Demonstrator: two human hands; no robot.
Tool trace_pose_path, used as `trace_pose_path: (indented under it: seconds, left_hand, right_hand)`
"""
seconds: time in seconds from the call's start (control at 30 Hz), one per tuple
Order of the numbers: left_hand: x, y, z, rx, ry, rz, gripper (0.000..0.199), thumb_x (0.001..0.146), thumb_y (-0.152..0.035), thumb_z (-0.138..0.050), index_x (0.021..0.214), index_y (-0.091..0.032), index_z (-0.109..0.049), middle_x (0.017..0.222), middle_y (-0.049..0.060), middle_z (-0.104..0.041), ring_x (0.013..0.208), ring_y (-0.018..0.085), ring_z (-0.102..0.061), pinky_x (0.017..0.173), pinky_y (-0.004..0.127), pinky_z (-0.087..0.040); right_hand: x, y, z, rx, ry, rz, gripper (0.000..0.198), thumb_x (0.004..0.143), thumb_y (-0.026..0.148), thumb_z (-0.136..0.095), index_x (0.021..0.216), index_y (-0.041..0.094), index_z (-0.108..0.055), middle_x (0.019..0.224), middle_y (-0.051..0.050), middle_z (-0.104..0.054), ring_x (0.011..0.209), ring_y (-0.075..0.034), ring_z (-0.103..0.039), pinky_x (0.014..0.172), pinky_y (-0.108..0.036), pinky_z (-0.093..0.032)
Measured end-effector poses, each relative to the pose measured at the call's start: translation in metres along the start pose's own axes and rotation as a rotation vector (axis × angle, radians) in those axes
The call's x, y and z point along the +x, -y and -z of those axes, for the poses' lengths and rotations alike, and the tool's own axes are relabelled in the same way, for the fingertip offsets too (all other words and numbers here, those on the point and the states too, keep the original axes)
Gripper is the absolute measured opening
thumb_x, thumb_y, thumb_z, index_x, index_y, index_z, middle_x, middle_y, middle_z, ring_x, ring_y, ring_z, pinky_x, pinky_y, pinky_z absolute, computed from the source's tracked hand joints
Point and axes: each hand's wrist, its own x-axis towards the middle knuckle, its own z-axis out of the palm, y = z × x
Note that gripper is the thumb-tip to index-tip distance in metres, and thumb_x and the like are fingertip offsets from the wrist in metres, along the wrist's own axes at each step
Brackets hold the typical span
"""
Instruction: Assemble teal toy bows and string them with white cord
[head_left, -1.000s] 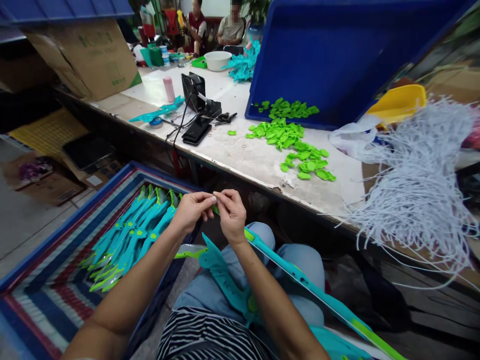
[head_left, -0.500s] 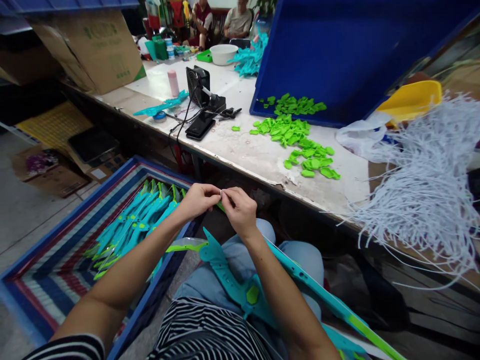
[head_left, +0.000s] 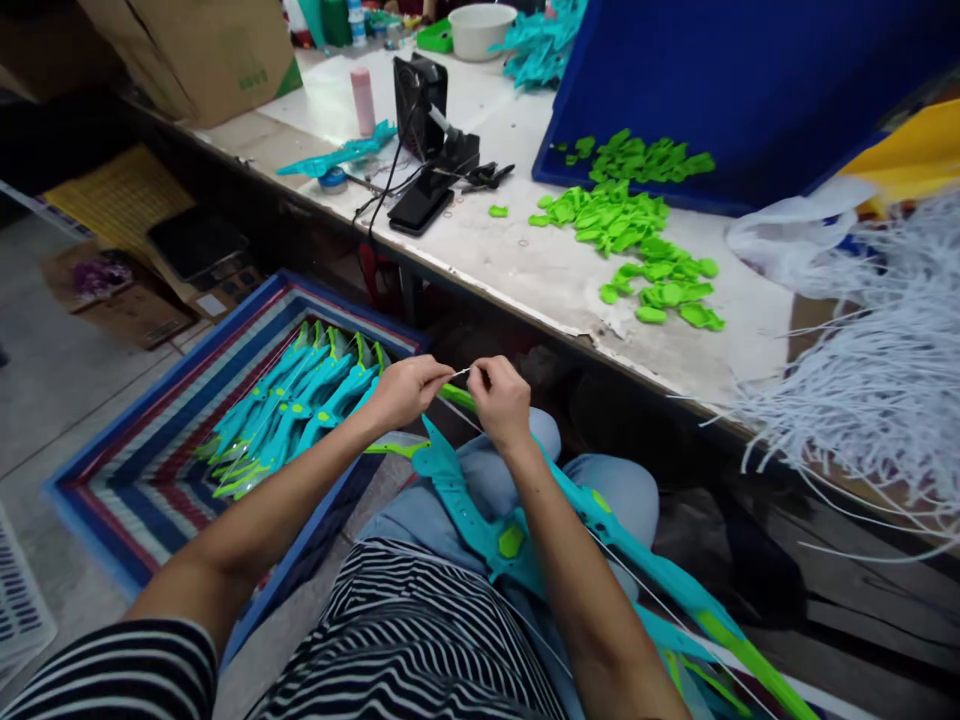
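My left hand [head_left: 409, 388] and my right hand [head_left: 501, 398] each pinch a thin white string [head_left: 461, 372], stretched short and taut between the fingertips. Beneath them, across my lap, lie turquoise and green plastic toy bows [head_left: 480, 530], partly hidden by my right forearm. A green limb of one bow shows just behind my fingers. To the left, a blue-rimmed crate lined with striped cloth [head_left: 142, 470] holds several more strung toy bows [head_left: 300, 410] lying side by side.
On the white worktable [head_left: 480, 260] lie loose green plastic pieces [head_left: 622, 215], spilling from a tilted blue bin [head_left: 675, 90]. A small black fan [head_left: 421, 105] and a black phone [head_left: 420, 205] stand near the edge. A bundle of white strings [head_left: 870, 370] hangs over the right side.
My hands have drawn slightly apart, and a short length of string now shows between them. The view has tilted downward and shifted left.
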Motion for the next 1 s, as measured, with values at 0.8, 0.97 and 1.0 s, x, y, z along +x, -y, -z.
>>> trace_pose_path:
  seconds: [0.8, 0.97, 1.0]
  left_hand:
    - [-0.229, 0.051, -0.012, -0.013, 0.179, 0.661, 0.018, 0.074, -0.034, -0.057, 0.062, -0.021, -0.062, 0.069, 0.006, -0.060, 0.074, 0.020, -0.056, 0.074, 0.030, -0.040]
    - [-0.188, 0.016, -0.002, -0.853, 0.030, 0.803, 0.029, 0.072, -0.040, -0.055, 0.055, -0.020, -0.043, 0.073, 0.005, -0.060, 0.074, 0.020, -0.055, 0.079, 0.038, -0.044]
    - [-0.178, 0.007, -0.003, -1.077, 0.050, 0.827, 0.031, 0.072, -0.040, -0.056, 0.055, -0.020, -0.040, 0.068, 0.004, -0.057, 0.069, 0.019, -0.055, 0.078, 0.039, -0.046]
  right_hand:
    - [-0.072, 0.050, -0.086, -0.157, 0.843, 0.174, 0.041, 0.080, 0.016, -0.067, 0.120, 0.015, -0.058, 0.096, -0.015, -0.062, 0.088, -0.027, -0.060, 0.080, -0.037, -0.047]
    - [-0.067, 0.038, -0.079, 0.328, 0.880, 0.004, 0.041, 0.080, 0.020, -0.067, 0.120, 0.017, -0.059, 0.103, -0.009, -0.065, 0.094, -0.021, -0.061, 0.086, -0.034, -0.047]
    - [-0.067, 0.036, -0.078, 0.483, 0.886, -0.056, 0.040, 0.080, 0.024, -0.067, 0.119, 0.018, -0.059, 0.106, -0.008, -0.065, 0.096, -0.020, -0.061, 0.087, -0.034, -0.047]
